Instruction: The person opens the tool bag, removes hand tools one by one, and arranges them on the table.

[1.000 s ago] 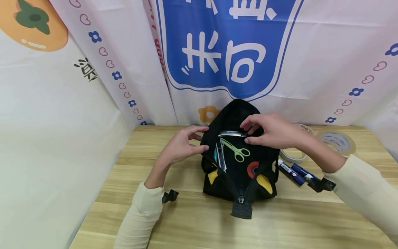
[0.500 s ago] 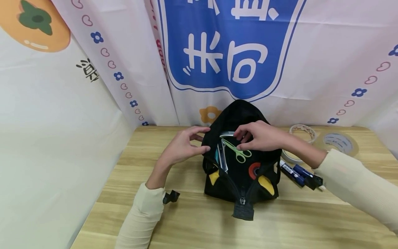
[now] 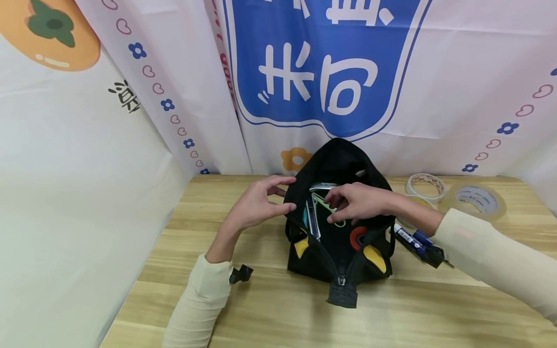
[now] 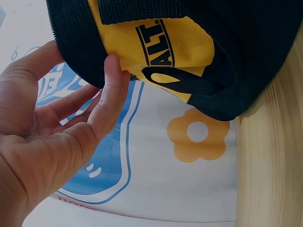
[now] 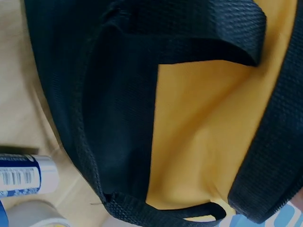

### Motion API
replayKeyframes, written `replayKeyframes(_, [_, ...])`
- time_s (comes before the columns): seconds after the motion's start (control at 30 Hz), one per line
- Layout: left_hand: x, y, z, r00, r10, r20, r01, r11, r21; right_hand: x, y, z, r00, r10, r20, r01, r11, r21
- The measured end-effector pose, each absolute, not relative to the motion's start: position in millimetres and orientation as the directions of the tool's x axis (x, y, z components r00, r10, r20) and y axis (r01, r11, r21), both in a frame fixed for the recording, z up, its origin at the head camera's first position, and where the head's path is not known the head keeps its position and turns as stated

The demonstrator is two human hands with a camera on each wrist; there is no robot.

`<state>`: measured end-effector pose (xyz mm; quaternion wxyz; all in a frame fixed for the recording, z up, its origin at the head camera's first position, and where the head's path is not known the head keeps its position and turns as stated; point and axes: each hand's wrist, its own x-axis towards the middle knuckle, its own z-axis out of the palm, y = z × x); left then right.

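A black and yellow zippered tool bag (image 3: 309,268) stands unzipped on the table. My left hand (image 3: 258,203) holds its left rim; in the left wrist view the thumb lies against the outer side near the yellow panel (image 4: 189,47). Inside the bag my right hand (image 3: 361,200) is over green scissors (image 3: 319,199), fingers loosely bent, covering much of the handles. A silver-handled tool (image 3: 322,186) lies behind the scissors. To their left is a utility knife (image 3: 313,220), and a red ring-shaped item (image 3: 358,238) sits to the right. The right wrist view mostly shows the bag's side.
Right of the bag lie two blue tubes, one with a white cap and barcode (image 5: 21,175). Behind them are a white tape roll (image 3: 411,186) and a wide clear tape roll (image 3: 477,199). A printed cloth (image 3: 470,63) hangs behind the wooden table (image 3: 174,290).
My right hand has moved from the silver-handled tool at the back of the bag, left and toward me, over the scissors. My left hand stays at the rim.
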<state>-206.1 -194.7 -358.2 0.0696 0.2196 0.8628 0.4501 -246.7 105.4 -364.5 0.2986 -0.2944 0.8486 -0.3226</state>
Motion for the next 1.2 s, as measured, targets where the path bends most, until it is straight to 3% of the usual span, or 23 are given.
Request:
replayKeyframes(0.67, [-205, -195, -359, -0.895, 0.439, 0.078, 0.308, 0.484, 0.819, -247, 100, -386, -0.634, -0.666, -0.393, -0.351, 0.701, -0.621])
replayKeyframes(0.9, [-207, -195, -360, -0.894, 0.441, 0.076, 0.307, 0.481, 0.822, -248, 99, -395, -0.619, -0.676, -0.400, -0.311, 0.678, -0.666])
replayKeyframes(1.2, [-206, -195, -358, -0.896, 0.439, 0.075, 0.306, 0.485, 0.819, -246, 96, -398, -0.608, -0.733, -0.306, -0.368, 0.602, -0.709])
